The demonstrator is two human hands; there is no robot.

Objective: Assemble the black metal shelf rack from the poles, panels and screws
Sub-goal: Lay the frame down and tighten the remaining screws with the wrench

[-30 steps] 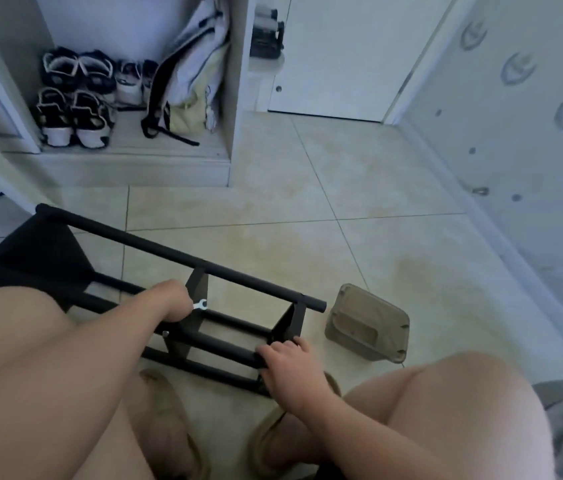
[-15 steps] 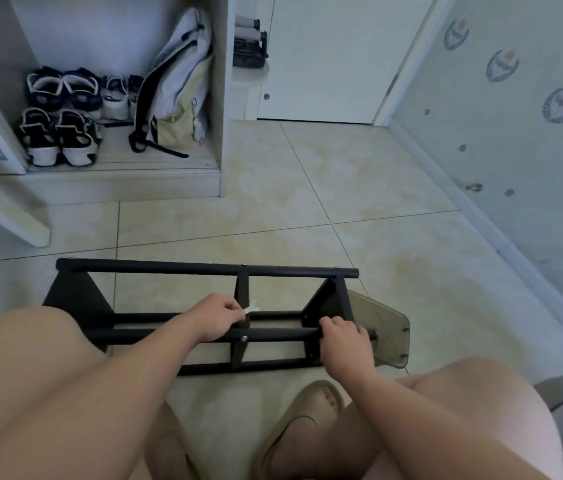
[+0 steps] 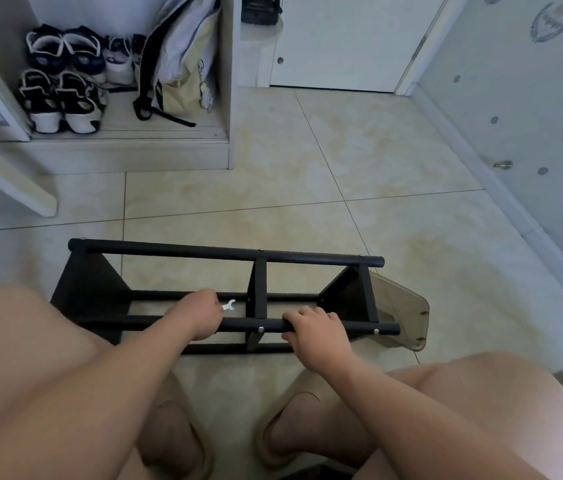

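Note:
The black metal shelf rack [image 3: 224, 252] lies on its side on the tiled floor in front of my knees, its poles running left to right and three panels standing between them. My left hand [image 3: 200, 315] grips a small silver wrench [image 3: 229, 304] beside the near upper pole, just left of the middle panel [image 3: 257, 289]. My right hand [image 3: 314, 329] curls over that same near pole [image 3: 370, 329], right of the middle panel. Silver screw heads show on the pole at each panel.
A translucent brown plastic box [image 3: 401, 317] lies tipped behind the rack's right end. A shoe cabinet with several shoes [image 3: 62, 98] and a backpack [image 3: 183, 64] stands at the back left, a white door at the back, a wall along the right. My slippered feet sit below the rack.
The rack has swung from a slanted lie to level across my view, and now hides part of the brown box. Both hands stayed on it, the left still holding the wrench.

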